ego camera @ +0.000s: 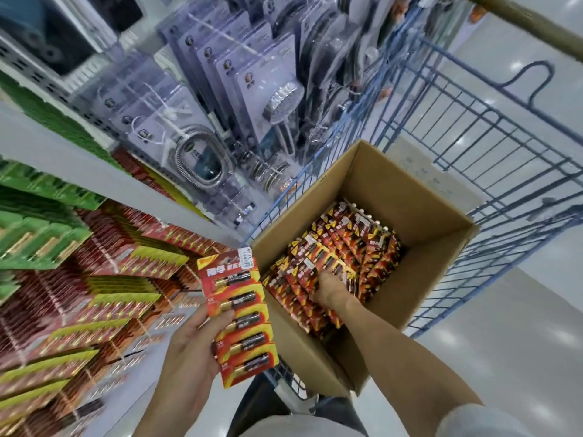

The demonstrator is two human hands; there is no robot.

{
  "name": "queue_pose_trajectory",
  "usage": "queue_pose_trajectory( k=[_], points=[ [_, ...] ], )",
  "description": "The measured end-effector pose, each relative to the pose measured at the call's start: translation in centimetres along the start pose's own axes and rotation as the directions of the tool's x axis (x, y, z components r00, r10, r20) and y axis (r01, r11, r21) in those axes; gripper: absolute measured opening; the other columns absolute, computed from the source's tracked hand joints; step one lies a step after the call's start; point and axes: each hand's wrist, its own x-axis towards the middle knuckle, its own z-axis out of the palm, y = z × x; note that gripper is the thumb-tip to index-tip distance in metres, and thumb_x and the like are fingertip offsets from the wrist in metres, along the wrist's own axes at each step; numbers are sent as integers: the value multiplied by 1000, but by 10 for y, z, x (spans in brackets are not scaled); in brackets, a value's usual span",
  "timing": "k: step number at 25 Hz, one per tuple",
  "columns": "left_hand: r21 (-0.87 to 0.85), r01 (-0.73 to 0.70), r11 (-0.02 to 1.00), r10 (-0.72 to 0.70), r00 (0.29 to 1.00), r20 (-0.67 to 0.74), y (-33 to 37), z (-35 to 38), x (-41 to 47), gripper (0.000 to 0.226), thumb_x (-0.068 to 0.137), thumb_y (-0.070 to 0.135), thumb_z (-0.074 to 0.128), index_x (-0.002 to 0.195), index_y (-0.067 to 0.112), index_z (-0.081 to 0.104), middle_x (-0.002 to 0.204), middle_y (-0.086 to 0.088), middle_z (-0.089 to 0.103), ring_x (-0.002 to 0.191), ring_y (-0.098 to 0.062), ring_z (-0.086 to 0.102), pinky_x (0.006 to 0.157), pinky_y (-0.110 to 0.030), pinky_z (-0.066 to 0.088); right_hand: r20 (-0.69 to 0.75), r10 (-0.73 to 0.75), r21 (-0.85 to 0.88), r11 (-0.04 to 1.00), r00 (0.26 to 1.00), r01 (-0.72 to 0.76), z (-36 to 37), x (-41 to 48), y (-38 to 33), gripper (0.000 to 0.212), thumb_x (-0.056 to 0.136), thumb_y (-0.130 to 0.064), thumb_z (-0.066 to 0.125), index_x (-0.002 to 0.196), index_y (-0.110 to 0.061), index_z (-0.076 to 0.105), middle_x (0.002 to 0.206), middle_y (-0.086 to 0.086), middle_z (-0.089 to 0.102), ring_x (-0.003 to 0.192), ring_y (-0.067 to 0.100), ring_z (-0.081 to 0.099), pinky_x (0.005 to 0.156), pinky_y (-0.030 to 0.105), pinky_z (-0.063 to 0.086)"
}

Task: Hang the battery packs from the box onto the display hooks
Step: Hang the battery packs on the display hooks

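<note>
The battery strip [239, 320], up beside the box's near-left corner, is showing a red card with yellow flame-shaped bands, black-and-gold cells and a white label at its top. The box [419, 197] is showing plain brown cardboard, and the battery packs [347, 244] filling its bottom are repeating the same red, yellow and black. The cart [492, 146] carrying it is showing blue wire. On the display, green packs [41, 234] are hanging next to red-and-yellow packs [104, 288]. The shower-head packs [227, 77] are looking pale lilac.
</note>
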Motion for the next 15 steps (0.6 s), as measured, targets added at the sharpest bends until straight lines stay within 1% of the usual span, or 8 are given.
queue_pose_trajectory(
  k=[2,3,5,7,9,12,13,15],
  points=[
    [-3,19,1000,-19,1000,-14,-6,2,-4,23,96,12,66,116,20,71,101,-8,81,83,-27,80,80,-47,59,-1,2,58,998,1000,-2,7,-3,-5,107,87,-26,81,164,-14,8,163,13,33,151,30,31,122,41,29],
    [-5,25,1000,-25,1000,-16,-8,4,-6,22,96,12,66,115,20,71,100,-8,81,82,-27,80,78,-45,59,-14,0,88,996,1000,1,9,-6,-7,110,84,-28,84,163,-12,9,163,13,32,151,31,32,122,40,29],
    [-12,30,999,-30,999,-24,-14,5,-10,21,96,13,67,114,21,71,99,-8,81,82,-27,80,77,-45,59,-121,-14,62,998,993,22,17,-8,-7,106,81,-36,86,159,-9,22,161,15,34,148,32,35,121,40,33],
    [-20,32,999,-33,998,-47,-20,4,-14,23,94,16,69,115,23,72,99,-7,81,83,-27,80,82,-48,60,-236,-22,27,999,971,29,24,-9,-1,97,80,-38,86,155,-10,31,156,13,41,146,32,37,121,42,36],
    [-32,38,999,-40,997,-64,-27,0,-19,25,93,19,70,118,24,71,102,-7,81,88,-29,79,88,-55,59,-278,-7,170,984,960,56,25,-12,5,91,81,-31,87,153,-13,35,150,9,48,143,30,42,119,44,39],
    [-82,38,996,-44,996,-77,-32,-9,-29,25,95,20,70,119,23,71,104,-10,80,93,-35,78,93,-58,58,-245,35,506,857,969,97,13,-22,10,79,88,-14,79,154,-14,37,150,6,49,144,28,43,119,43,38],
    [-100,41,994,-48,996,-69,-32,-11,-31,25,95,20,69,119,23,71,105,-11,80,94,-37,77,92,-58,57,-218,39,591,800,975,100,4,-32,11,77,89,-13,78,154,-14,38,150,7,50,142,29,45,119,45,39],
    [-130,35,991,-41,998,-40,-33,-15,-36,27,95,21,69,121,23,70,108,-13,79,96,-40,76,92,-57,57,-172,25,760,640,985,116,-13,-60,13,68,86,-17,82,145,-22,49,141,6,60,130,27,59,111,48,48]
  ],
)
